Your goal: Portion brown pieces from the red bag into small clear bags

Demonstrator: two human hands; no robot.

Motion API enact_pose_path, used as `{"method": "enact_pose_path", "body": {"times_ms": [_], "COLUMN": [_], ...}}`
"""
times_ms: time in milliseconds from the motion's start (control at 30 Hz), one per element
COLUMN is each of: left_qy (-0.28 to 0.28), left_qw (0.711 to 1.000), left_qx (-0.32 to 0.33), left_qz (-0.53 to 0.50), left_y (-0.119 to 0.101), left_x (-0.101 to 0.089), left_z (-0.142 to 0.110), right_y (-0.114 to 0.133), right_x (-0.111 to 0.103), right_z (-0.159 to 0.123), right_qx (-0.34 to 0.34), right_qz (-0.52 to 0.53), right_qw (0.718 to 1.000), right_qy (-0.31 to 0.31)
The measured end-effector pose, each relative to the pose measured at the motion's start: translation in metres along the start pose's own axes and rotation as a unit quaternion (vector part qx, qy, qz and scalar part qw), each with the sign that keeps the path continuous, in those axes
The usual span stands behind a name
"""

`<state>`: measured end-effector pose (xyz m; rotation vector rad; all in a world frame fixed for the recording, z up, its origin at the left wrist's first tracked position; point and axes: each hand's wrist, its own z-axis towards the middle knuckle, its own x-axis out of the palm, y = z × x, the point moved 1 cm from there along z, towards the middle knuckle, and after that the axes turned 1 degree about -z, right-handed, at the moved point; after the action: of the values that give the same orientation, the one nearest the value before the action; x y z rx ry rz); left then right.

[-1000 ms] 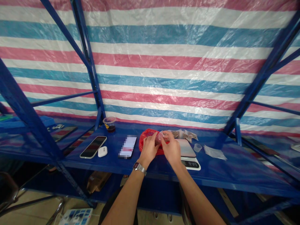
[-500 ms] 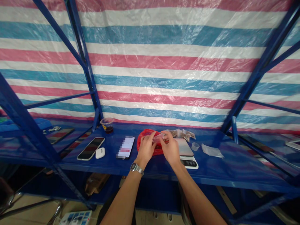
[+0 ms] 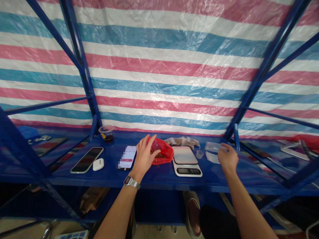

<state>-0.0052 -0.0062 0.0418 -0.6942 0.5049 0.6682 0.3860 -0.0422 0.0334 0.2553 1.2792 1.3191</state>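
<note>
Red plastic bag [image 3: 160, 152] sits against the open left hand [image 3: 144, 156], its fingers spread. The half-curled right hand [image 3: 228, 158] is at a clear plastic sheet [image 3: 213, 147]; whether it grips, I cannot tell. Between the 2 hands stand a digital kitchen scale [image 3: 186, 161] and a small clear cup [image 3: 199, 154], on a blue steel shelf [image 3: 214, 179], with a smartphone [image 3: 86, 160] and a white earbud case [image 3: 98, 164] further left.

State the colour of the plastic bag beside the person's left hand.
Red: the translucent plastic bag shows best in the head view.
</note>
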Motion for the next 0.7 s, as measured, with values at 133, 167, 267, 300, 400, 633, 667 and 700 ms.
{"method": "enact_pose_path", "body": {"times_ms": [133, 167, 267, 300, 400, 633, 667, 700], "left_qy": [-0.010, -0.011, -0.016, -0.018, -0.026, -0.031, -0.031, -0.030], "left_qw": [1.000, 1.000, 1.000, 1.000, 0.999, 0.999, 0.999, 0.999], "left_qx": [-0.010, -0.013, -0.013, -0.012, -0.010, -0.013, -0.014, -0.016], "left_qz": [0.005, 0.006, 0.012, 0.014, 0.016, 0.013, 0.015, 0.017], "left_y": [0.004, 0.004, 0.003, 0.003, 0.000, -0.003, -0.003, -0.003], "left_x": [-0.001, -0.001, 0.001, 0.001, 0.002, 0.004, 0.004, 0.004], "left_z": [0.001, 0.001, 0.001, 0.001, 0.001, 0.001, 0.001, 0.001], "right_y": [-0.039, -0.042, -0.046, -0.048, -0.055, -0.067, -0.066, -0.064], "right_x": [-0.001, 0.000, 0.004, 0.005, 0.009, 0.011, 0.009, 0.007], "right_z": [0.005, 0.004, 0.004, 0.005, 0.007, 0.004, 0.004, 0.005], "right_qx": [-0.047, -0.078, -0.168, -0.178, -0.165, -0.177, -0.179, -0.183], "right_qz": [-0.187, -0.203, -0.224, -0.236, -0.271, -0.272, -0.269, -0.260], "right_qw": [0.981, 0.976, 0.957, 0.949, 0.932, 0.924, 0.924, 0.927], "right_qy": [0.034, 0.032, 0.081, 0.109, 0.175, 0.205, 0.205, 0.198]}}
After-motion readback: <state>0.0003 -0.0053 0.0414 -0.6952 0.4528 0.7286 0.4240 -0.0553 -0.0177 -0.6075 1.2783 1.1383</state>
